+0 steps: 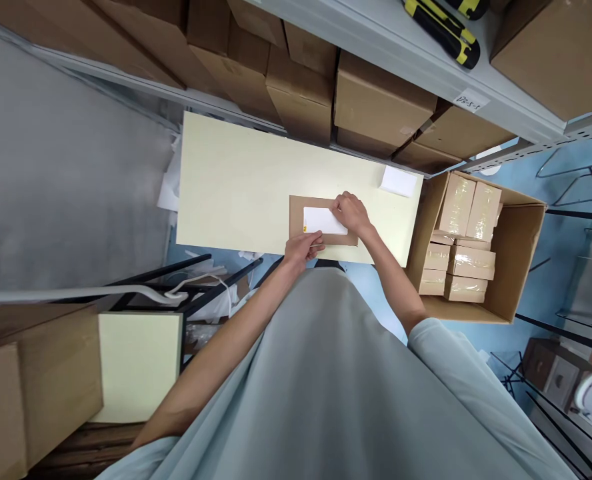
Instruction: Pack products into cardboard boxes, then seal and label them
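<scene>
On the cream tabletop (pixel 241 180) lies a flat brown cardboard piece (pixel 296 217), perhaps the top of a shallow box. A white label (pixel 321 220) with a small yellow mark at its lower left corner rests on it. My right hand (pixel 350 212) is closed, its fingertips pinching the label's upper right corner. At the near edge of the cardboard, my left hand (pixel 303 248) is closed too, fingertips pressed together by the label's lower edge. A thin pale edge shows at those fingers; what they hold cannot be made out.
A white stack of labels or paper (pixel 399 181) sits at the table's right end. Beside it stands a large open carton (pixel 503 267) with several taped boxes (pixel 471 263). Shelved cartons (pixel 383 93) line the back, below a yellow-black utility knife (pixel 443 30). Another carton (pixel 61 380) is at left.
</scene>
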{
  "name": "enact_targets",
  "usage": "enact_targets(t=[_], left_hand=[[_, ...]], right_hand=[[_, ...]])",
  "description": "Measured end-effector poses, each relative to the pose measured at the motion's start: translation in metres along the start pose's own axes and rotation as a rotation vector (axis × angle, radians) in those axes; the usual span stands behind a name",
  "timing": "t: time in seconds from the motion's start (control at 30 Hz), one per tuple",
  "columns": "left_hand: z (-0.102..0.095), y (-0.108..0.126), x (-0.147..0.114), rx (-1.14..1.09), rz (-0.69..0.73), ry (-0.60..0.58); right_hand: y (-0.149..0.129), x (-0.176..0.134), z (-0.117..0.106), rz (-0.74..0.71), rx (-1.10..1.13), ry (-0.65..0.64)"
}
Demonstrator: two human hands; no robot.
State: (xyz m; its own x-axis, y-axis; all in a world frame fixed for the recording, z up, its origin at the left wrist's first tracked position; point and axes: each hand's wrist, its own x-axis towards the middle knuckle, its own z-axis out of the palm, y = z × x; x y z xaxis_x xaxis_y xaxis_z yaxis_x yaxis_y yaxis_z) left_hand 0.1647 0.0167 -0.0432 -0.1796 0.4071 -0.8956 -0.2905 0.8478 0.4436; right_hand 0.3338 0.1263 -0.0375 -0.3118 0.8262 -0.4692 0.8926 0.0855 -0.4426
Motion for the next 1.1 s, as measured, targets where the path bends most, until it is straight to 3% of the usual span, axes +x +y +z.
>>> enact_targets(t=[0.13,0.33,0.6,0.7,0.83,0.9,0.97,1.1], left_hand=[[0.001,0.006,-0.003,-0.006,-0.057,-0.008],[0.001,0.009,-0.007,0.02,-0.031,-0.003],[-0.008,0.005,-0.014,0.079,-0.023,-0.04],[-0.019,0.008,-0.019,0.175,0.161,-0.046],[-0.029,0.019,-0.02,0.546,0.732,0.008],[-0.029,0.021,-0.013,0.767,0.977,-0.063],[-0.027,0.017,-0.003,0.943,1.09,-0.178],[-0.032,-0.001,0.016,1.161,1.125,-0.297]], right_hand=[[-0.005,0.0,-0.001,0.032,-0.032,-0.005],[-0.008,-0.001,-0.001,0.066,-0.022,-0.003],[-0.008,-0.009,0.006,0.084,0.081,0.101],[-0.011,-0.025,0.009,0.087,0.056,0.182],[-0.021,-0.056,0.025,0.0,0.028,0.234],[-0.025,-0.07,0.039,-0.066,0.019,0.207],[-0.026,-0.081,0.054,-0.101,0.009,0.161],[-0.015,-0.092,0.075,-0.077,0.004,0.144]])
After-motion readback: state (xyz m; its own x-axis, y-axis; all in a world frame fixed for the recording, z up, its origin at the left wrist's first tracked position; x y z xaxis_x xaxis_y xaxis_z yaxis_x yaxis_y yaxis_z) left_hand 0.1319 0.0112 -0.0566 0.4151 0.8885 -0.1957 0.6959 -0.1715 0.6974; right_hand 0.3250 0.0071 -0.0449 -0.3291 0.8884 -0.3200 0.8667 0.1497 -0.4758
